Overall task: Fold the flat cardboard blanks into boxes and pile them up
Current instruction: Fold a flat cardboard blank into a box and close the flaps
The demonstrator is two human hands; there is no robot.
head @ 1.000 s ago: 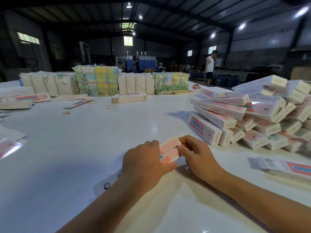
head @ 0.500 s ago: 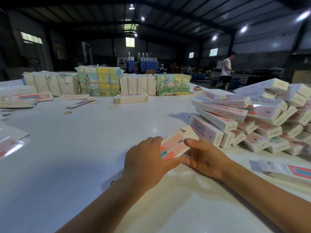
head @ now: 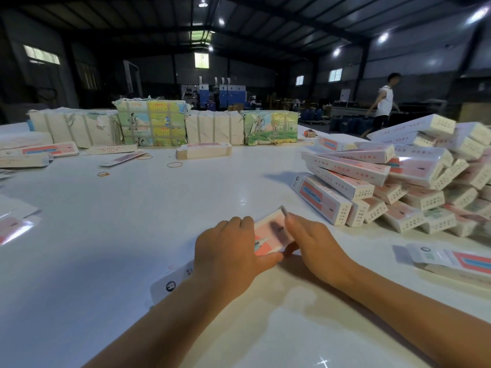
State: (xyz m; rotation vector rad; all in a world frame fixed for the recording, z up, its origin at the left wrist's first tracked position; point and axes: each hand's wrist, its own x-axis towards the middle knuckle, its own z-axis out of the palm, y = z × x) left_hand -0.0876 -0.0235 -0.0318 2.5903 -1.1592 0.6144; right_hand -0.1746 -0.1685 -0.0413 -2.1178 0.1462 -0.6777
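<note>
Two hands, left (head: 229, 249), right (head: 316, 241), each grip curled round blank (head: 268, 235), box pile (head: 398, 176) just right

Two hands, the left hand (head: 229, 252) and the right hand (head: 316, 245), share one box (head: 268, 235). Three rubber bands (head: 174, 164) lie on the table (head: 132, 221). Four wrapped bundles (head: 151, 126) line its far edge; the folded boxes (head: 393, 181) in the pile are too many to count.

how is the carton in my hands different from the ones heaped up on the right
The carton is gripped by both the left hand and right hand, low over the table; the heaped boxes lie free. Yours is alone and motion-blurred; those are many, stacked crisscross, sharp. Both show the same pink and blue print.
</note>
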